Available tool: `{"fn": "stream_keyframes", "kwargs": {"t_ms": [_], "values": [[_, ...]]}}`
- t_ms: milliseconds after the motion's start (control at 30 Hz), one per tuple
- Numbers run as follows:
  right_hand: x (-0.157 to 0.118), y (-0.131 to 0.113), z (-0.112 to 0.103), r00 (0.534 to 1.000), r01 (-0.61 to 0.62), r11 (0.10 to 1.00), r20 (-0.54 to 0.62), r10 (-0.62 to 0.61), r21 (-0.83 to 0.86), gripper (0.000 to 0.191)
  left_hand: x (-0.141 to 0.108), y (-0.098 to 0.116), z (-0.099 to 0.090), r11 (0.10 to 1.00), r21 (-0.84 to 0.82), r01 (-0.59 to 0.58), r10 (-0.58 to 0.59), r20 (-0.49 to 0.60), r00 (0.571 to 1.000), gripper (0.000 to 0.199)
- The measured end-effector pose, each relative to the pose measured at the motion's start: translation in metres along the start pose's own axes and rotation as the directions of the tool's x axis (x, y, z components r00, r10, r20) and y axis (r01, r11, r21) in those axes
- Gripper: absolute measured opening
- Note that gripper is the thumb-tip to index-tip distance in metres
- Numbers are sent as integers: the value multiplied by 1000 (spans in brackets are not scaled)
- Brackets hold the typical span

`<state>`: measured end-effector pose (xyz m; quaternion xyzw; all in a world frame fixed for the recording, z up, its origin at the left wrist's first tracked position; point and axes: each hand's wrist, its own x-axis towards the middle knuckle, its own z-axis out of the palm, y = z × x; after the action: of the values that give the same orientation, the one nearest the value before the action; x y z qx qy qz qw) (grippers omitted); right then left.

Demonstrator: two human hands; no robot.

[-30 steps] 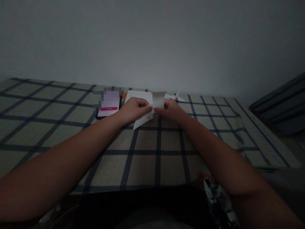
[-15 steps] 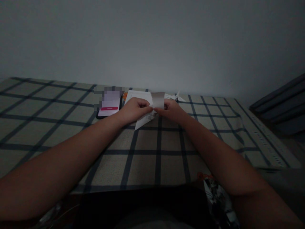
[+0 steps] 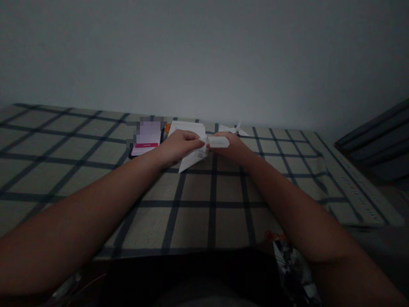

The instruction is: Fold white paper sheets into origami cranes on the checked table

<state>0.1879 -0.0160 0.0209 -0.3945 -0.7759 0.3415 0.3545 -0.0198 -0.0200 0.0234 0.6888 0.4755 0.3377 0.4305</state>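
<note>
My left hand [image 3: 182,144] pinches a piece of white paper [image 3: 191,160], whose pointed end sticks out below the fingers toward the lower left. My right hand [image 3: 228,147] is closed on the same paper at its right side, where a narrow white strip lies over the fingers. The fingertips of both hands are close together at the paper's middle. White sheets [image 3: 187,126] lie flat on the cloth just behind my left hand. Behind my right hand sits a folded white paper shape [image 3: 237,129] with pointed ends.
A phone [image 3: 147,138] with a lit screen lies left of my left hand, with a small orange thing [image 3: 167,128] beside it. A checked cloth [image 3: 194,221] covers the table, which meets a grey wall [image 3: 204,59]. Shiny packaging [image 3: 295,270] is at the bottom right.
The paper flap that stood up between my hands has come down to the right and now shows as a narrow strip over my right fingers. Both hands stay nearly in place.
</note>
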Motion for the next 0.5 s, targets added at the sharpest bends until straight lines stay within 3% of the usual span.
{"fn": "stream_keyframes", "kwargs": {"t_ms": [167, 333, 500], "values": [[0, 4, 0, 989, -150, 989, 1, 150, -17, 27, -3, 4, 0, 999, -28, 47, -46, 13, 999, 25], [0, 5, 1, 995, -96, 994, 32, 95, 53, 27, -3, 6, 0, 998, -20, 53, -52, 2, 999, 25], [-1, 4, 0, 1000, 10, 1000, -7, -10, -12, 19, 2, -2, 0, 992, -104, 76, -72, 42, 997, 24]]}}
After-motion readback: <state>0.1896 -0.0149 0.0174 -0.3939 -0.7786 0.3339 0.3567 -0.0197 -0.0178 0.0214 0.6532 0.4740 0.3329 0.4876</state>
